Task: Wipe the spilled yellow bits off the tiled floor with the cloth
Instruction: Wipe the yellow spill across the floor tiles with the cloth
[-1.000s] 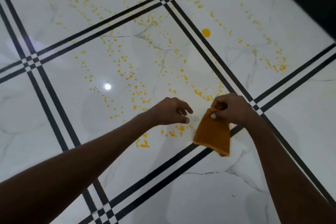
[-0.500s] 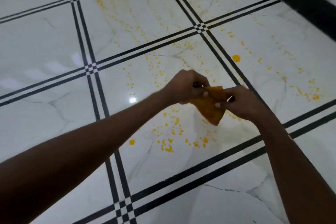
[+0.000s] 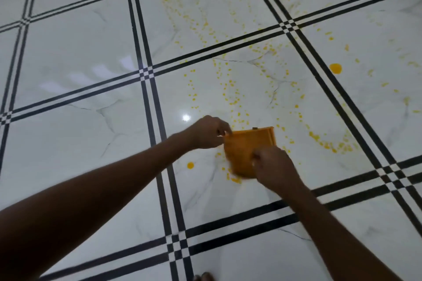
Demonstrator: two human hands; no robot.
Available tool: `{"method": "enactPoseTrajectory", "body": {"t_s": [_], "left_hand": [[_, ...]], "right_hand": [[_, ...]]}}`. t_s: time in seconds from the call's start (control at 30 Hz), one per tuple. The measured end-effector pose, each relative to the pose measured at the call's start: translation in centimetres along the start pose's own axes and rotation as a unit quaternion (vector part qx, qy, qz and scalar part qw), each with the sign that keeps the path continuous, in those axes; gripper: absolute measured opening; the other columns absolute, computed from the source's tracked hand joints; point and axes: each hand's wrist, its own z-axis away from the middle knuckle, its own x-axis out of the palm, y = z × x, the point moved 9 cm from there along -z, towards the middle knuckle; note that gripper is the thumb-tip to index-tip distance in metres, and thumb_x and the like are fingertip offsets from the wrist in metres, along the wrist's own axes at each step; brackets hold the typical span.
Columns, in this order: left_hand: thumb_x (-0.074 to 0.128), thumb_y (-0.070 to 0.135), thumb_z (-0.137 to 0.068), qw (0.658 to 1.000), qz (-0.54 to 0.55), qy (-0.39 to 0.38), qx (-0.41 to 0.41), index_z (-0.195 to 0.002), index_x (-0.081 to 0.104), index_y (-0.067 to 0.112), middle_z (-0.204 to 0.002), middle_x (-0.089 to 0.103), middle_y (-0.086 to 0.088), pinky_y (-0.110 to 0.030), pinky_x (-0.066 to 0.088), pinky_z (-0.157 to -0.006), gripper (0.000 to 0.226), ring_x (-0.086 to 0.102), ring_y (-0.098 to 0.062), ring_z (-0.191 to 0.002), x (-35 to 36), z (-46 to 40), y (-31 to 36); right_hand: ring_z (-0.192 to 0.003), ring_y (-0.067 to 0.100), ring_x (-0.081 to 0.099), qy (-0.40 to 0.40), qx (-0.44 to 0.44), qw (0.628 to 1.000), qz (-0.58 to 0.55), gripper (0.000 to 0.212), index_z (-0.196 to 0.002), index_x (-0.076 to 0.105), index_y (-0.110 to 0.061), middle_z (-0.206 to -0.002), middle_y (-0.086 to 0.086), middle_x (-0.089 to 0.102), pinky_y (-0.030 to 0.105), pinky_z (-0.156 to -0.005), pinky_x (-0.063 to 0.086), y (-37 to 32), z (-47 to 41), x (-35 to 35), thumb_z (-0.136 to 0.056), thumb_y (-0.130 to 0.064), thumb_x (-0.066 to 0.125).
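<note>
- While the tiled floor (image 3: 75, 57) at the left is bare of spill, the left hand (image 3: 206, 132) pinches the cloth's left corner.
- The orange cloth (image 3: 245, 150) hangs stretched between both hands, above the floor, its long edge running left to right.
- The right hand (image 3: 274, 166) grips its lower edge.
- Most yellow bits (image 3: 230, 89) lie beyond and to the right, so the right hand is nearer for the wipe.

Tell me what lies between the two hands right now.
In the head view, the orange cloth spans the gap: the left hand pinches its upper left corner, the right hand grips its lower right edge. Yellow bits show below it.
</note>
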Motion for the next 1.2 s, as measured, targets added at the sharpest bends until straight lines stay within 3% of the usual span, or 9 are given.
{"method": "enactPoseTrajectory", "body": {"t_s": [0.13,0.23,0.47,0.6,0.7,0.83,0.93,1.1,1.2], "left_hand": [[0.068,0.04,-0.091,0.986,-0.109,0.041,-0.117,-0.149,0.044,0.017,-0.147,0.048,-0.015,-0.041,0.04,-0.109,0.067,0.045,-0.033,-0.135,-0.7,0.8,-9.7],[0.058,0.058,-0.092,0.97,-0.155,0.015,-0.188,-0.159,0.016,0.018,-0.166,0.015,-0.016,-0.053,0.028,-0.118,0.088,0.018,-0.035,-0.152,-0.5,2.1,-15.1],[0.048,0.073,-0.087,0.962,-0.206,0.027,-0.178,-0.16,-0.007,0.019,-0.166,-0.009,-0.019,-0.055,0.025,-0.117,0.106,-0.003,-0.035,-0.154,2.6,4.5,-18.8],[0.056,0.071,-0.085,0.967,-0.224,0.041,-0.115,-0.161,-0.007,0.028,-0.168,-0.009,-0.015,-0.053,0.025,-0.12,0.107,0.0,-0.033,-0.155,2.2,5.4,-19.8],[0.06,0.067,-0.084,0.966,-0.235,0.045,-0.094,-0.161,-0.006,0.031,-0.168,-0.01,-0.011,-0.049,0.024,-0.12,0.108,0.0,-0.028,-0.156,1.7,5.9,-20.7],[0.06,0.067,-0.085,0.97,-0.221,0.039,-0.095,-0.16,-0.009,0.031,-0.168,-0.016,-0.01,-0.047,0.019,-0.121,0.108,-0.006,-0.027,-0.156,2.0,5.5,-20.7],[0.061,0.067,-0.085,0.973,-0.205,0.05,-0.096,-0.16,-0.009,0.032,-0.168,-0.015,-0.009,-0.048,0.019,-0.123,0.108,-0.006,-0.027,-0.156,1.8,5.8,-20.7],[0.065,0.065,-0.083,0.977,-0.181,0.036,-0.112,-0.16,-0.009,0.034,-0.167,-0.018,-0.009,-0.047,0.012,-0.124,0.111,-0.01,-0.029,-0.155,1.8,6.9,-22.0],[0.065,0.068,-0.081,0.975,-0.185,0.041,-0.114,-0.159,-0.011,0.036,-0.167,-0.02,-0.007,-0.047,0.011,-0.124,0.114,-0.012,-0.028,-0.155,2.1,7.2,-23.0]], "right_hand": [[-0.153,0.041,0.032,0.033,-0.096,0.988,0.116,0.07,-0.156,0.041,-0.011,-0.165,0.022,0.033,0.058,-0.123,0.028,-0.4,-3.5,6.4,-0.096,-0.046,0.041],[-0.16,0.035,0.014,0.058,-0.137,0.976,0.16,0.077,-0.165,0.021,-0.024,-0.174,0.013,0.012,0.056,-0.128,0.013,1.0,-5.1,7.4,-0.098,-0.058,0.037],[-0.156,0.047,0.015,0.178,0.244,0.951,0.059,0.082,-0.166,0.015,-0.02,-0.172,0.021,0.009,0.067,-0.124,0.01,4.3,4.7,8.0,-0.096,-0.054,0.042],[-0.159,0.044,0.005,0.098,-0.019,0.991,0.087,0.084,-0.166,0.011,-0.024,-0.173,0.019,0.003,0.065,-0.127,0.003,-7.6,1.9,13.2,-0.096,-0.059,0.041],[-0.159,0.042,0.013,0.079,-0.183,0.968,0.15,0.083,-0.165,0.018,-0.028,-0.173,0.015,0.015,0.06,-0.128,0.004,-6.5,-8.2,10.7,-0.095,-0.06,0.048],[-0.155,0.045,0.023,0.174,-0.005,0.974,0.142,0.076,-0.165,0.022,-0.027,-0.171,0.016,0.021,0.061,-0.126,0.011,2.6,-12.8,3.5,-0.097,-0.059,0.037],[-0.156,0.047,0.018,0.195,0.1,0.971,0.092,0.085,-0.167,0.008,-0.022,-0.171,0.021,0.016,0.065,-0.125,0.012,-1.3,-4.6,6.5,-0.097,-0.053,0.044],[-0.16,0.041,0.008,0.057,-0.264,0.955,0.122,0.084,-0.166,0.016,-0.027,-0.174,0.015,0.012,0.067,-0.125,0.014,-13.9,-1.3,15.0,-0.095,-0.06,0.046],[-0.154,0.043,0.031,0.093,-0.256,0.949,0.161,0.077,-0.161,0.034,-0.026,-0.167,0.017,0.034,0.061,-0.126,0.013,-10.6,-13.0,9.7,-0.092,-0.061,0.04]]}}
